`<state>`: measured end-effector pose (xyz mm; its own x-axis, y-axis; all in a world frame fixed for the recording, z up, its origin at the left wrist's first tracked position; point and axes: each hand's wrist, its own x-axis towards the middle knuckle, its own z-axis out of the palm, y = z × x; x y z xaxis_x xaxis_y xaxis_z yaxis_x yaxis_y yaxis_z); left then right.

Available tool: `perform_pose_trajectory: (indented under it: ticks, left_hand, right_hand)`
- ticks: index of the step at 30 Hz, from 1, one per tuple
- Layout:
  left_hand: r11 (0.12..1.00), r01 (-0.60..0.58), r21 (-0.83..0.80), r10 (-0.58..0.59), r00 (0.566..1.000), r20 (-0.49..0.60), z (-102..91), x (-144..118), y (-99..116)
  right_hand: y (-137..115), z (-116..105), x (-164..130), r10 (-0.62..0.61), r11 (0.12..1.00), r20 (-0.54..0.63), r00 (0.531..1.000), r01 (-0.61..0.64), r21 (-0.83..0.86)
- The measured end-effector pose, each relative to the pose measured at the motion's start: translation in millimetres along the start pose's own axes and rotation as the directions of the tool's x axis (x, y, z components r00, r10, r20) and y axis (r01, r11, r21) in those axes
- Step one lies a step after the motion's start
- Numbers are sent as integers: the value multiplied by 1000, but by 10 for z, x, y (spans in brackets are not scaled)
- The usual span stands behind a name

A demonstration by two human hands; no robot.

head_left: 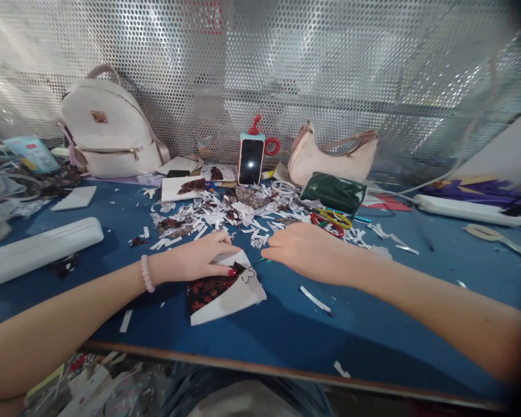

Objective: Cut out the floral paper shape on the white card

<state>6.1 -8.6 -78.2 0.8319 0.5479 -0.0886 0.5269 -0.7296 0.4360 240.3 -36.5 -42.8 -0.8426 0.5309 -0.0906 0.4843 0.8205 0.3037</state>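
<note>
The folded paper piece (226, 289) lies flat on the blue bench (373, 324) right in front of me, close to the near edge. It is white with a dark red flowered print on its left part. Its long axis runs on a slant, from the low left corner near me up toward the narrow end under my fingers, so it points away and a little to the right.

My left hand (195, 260) rests palm down on that upper end, fingers laid nearly flat and pressing the paper to the bench; the grip is not closed around anything, only bearing on top.

My right hand (306, 252) sits just beside the paper's upper tip, knuckles up, fingers curled under toward it. I cannot tell whether that grip pinches something.

Beyond both hands lies a heap of paper scraps (226, 217), and behind it a phone (250, 161) stands upright.
</note>
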Motion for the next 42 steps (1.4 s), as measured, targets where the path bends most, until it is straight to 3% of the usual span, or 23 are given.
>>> perform_pose_trajectory:
  ticks: [8,17,26,42]
  left_hand:
    - [1000,-2,3,2,1000,6,-5,-1,-5]
    - [1000,-3,14,3,1000,3,-13,-8,16]
    - [999,-27,22,27,1000,-6,5,3,-14]
    - [1000,-1,-4,1,1000,2,-1,0,-3]
  right_hand:
    - [11,20,10,-12,1000,32,999,11,16]
    - [15,-117,38,13,1000,88,996,-13,-5]
    - [100,9,12,-31,999,-31,999,32,30]
    - [114,25,-9,-89,996,20,996,88,30]
